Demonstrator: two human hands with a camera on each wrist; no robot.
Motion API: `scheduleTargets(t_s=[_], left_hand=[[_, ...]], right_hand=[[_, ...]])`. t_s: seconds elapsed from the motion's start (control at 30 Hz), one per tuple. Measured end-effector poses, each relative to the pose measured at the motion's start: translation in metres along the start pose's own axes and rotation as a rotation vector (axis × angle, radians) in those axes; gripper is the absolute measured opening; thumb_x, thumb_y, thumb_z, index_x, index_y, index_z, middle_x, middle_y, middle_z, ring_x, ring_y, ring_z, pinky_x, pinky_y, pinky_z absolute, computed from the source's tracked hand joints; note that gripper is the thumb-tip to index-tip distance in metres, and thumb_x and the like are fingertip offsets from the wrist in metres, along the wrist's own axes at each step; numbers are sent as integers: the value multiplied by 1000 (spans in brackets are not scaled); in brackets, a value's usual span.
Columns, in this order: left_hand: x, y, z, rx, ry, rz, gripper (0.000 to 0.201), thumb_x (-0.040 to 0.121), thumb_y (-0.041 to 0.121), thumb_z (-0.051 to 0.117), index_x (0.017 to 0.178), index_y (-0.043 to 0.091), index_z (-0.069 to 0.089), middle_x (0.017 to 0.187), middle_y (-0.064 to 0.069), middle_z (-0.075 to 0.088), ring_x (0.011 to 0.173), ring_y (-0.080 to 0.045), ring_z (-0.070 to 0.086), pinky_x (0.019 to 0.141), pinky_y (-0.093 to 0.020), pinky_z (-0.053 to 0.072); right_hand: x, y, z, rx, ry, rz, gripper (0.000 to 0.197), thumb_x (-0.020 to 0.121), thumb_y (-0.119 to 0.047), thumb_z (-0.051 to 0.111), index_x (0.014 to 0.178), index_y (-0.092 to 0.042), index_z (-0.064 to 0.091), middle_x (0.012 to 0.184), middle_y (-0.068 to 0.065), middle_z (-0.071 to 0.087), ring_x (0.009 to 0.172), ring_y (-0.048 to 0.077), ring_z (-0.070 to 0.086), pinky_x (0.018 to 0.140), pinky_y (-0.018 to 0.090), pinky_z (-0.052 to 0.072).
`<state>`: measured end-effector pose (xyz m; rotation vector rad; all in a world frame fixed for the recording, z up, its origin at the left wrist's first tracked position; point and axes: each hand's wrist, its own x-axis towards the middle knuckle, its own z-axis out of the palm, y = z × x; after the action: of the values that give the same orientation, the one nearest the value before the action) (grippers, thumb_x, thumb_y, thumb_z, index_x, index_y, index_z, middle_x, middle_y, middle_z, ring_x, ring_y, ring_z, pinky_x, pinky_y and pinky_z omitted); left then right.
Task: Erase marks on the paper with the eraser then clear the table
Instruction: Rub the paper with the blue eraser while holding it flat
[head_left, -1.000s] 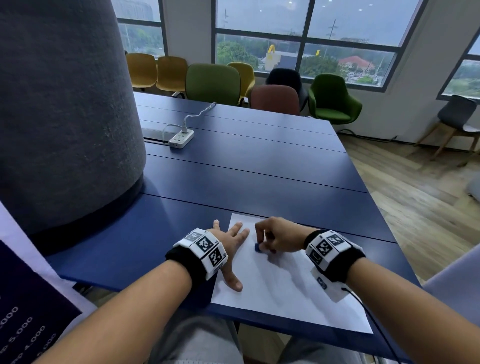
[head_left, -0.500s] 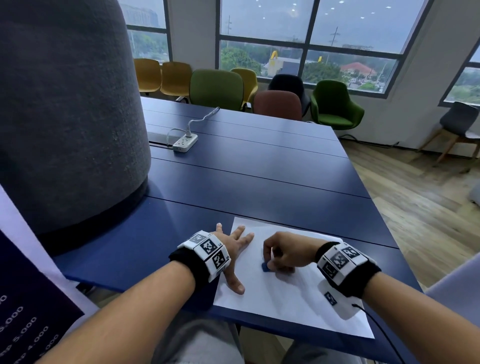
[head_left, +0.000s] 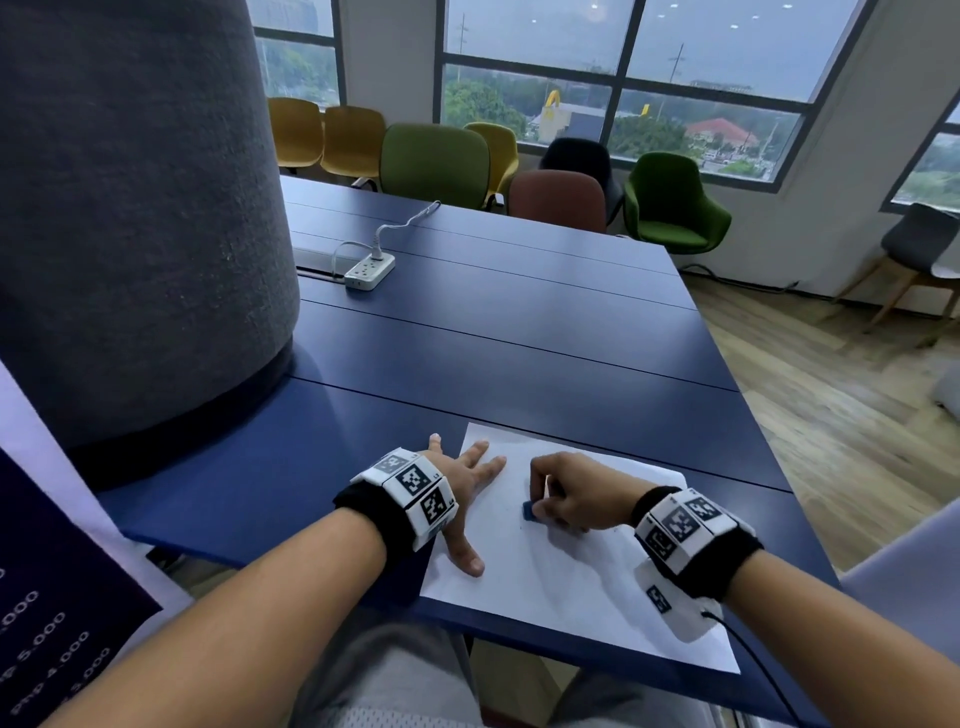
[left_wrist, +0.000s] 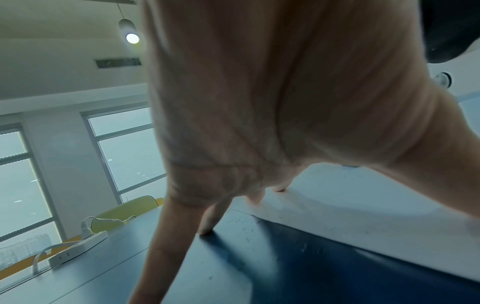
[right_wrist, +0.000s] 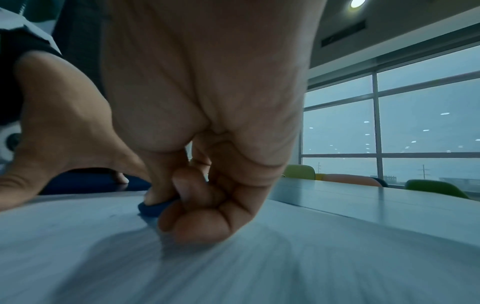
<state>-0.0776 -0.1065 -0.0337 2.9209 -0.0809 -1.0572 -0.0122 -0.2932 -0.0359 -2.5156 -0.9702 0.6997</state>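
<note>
A white sheet of paper lies at the near edge of the dark blue table. My right hand pinches a small blue eraser and presses it onto the paper's upper middle; in the right wrist view the eraser sits under the thumb and curled fingers. My left hand lies flat with spread, straight fingers on the paper's left edge, partly on the table. In the left wrist view its fingers touch the table beside the paper. Marks on the paper are too faint to make out.
A white power strip with its cable lies at the far left of the table. A large grey cylindrical column stands close on the left. Several coloured chairs line the far side under the windows. Wooden floor lies to the right.
My right hand has slid the eraser a short way toward me and to the right over the paper. The left hand has stayed flat on the paper's left edge. The head view shifted slightly.
</note>
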Motion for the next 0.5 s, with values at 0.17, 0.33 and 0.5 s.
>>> scheduleTargets(t_s=[0.17,0.33,0.5], left_hand=[[-3,3,-2,4,-10,-9,135,66,59,82,151,38,-21,160,11,-26,142,-47,-25,114,-68,8],[0,-1,0,-7,-3,-11,138,63,62,83,150,40,-21,160,13,-26,142,-47,-25,115,-67,10],[-3,2,-2,10,2,-16,135,66,59,82,152,39,-21,160,13,-26,143,-45,-23,115,-66,10]], right_hand=[[-17,0,3,-53,-288,-18,8,88,-20,65,86,-17,58,67,-5,61,54,11,52,50,22,45],[1,-5,-3,-1,-6,17,10,87,-17,64,82,-15,56,65,2,62,48,16,56,46,26,49],[-10,-4,-1,38,-353,4,16,88,-12,65,77,-18,55,69,-2,62,57,14,57,50,24,50]])
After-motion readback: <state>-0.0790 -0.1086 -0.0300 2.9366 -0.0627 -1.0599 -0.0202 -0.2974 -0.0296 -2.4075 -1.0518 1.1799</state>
